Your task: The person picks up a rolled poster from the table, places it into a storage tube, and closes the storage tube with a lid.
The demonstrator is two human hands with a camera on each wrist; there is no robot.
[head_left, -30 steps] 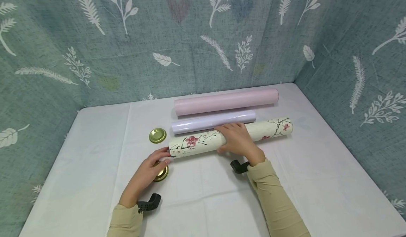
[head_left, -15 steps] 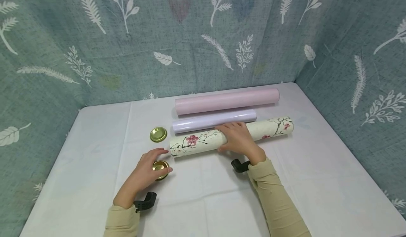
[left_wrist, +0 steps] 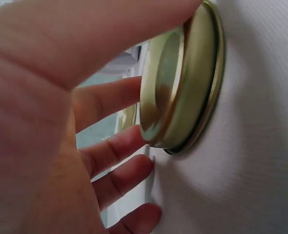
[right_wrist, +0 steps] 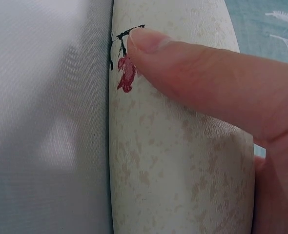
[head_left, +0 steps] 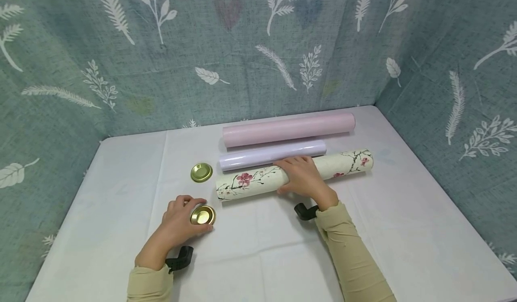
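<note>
Lying crosswise on the white table cover (head_left: 383, 230), long axis running left to right and tilted slightly up toward the right — the floral tube (head_left: 250, 181), cream with red blossoms, open left end just up and right of the left hand (head_left: 177, 223). Pinching a gold cap (head_left: 203, 215) between thumb and curled fingers, that left hand; cap seemingly tipped up on edge against the cover in the left wrist view, though hard to say whether fully lifted. Closest to the tube's open end, then, the cap-holding hand — a short way left of and below that mouth. Pressing down over the tube's middle, the right hand (head_left: 300, 176), fingers draped across the top and thumb (right_wrist: 183, 63) laid along the near side, wrapped round it. Resting alone, a second gold cap (head_left: 201, 172), just left of a lilac tube (head_left: 272, 154); behind that, a pink tube (head_left: 288, 129), both parallel to the floral one. Enclosing the table on three sides, blue-green cloth walls (head_left: 242, 50) printed with white leaves.
</note>
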